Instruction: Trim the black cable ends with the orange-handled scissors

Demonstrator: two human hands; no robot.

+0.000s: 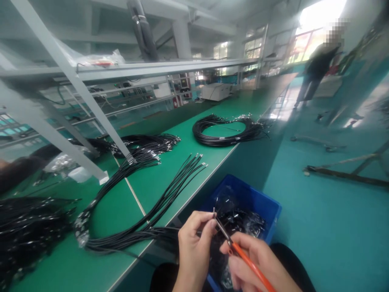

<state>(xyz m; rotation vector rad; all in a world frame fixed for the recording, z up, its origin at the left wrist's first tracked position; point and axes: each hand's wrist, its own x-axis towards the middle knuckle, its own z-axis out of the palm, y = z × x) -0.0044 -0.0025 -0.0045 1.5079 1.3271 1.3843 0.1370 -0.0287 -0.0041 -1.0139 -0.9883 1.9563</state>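
Note:
My left hand pinches the end of a thin black cable between thumb and forefinger; a small tip sticks up past the fingers. In my right hand is a pair of orange-handled pliers, their narrow metal jaws reaching to the cable end by my left fingertips. Whether the jaws touch it I cannot tell. Below both hands stands a blue bin holding black parts and clear plastic. A looped bundle of black cables lies on the green bench to the left, its ends fanned out.
A coiled cable bundle rests farther along the green bench. More black cables pile up at left. A white shelf frame rises from the bench. At the right, a person stands beyond a wheeled stand.

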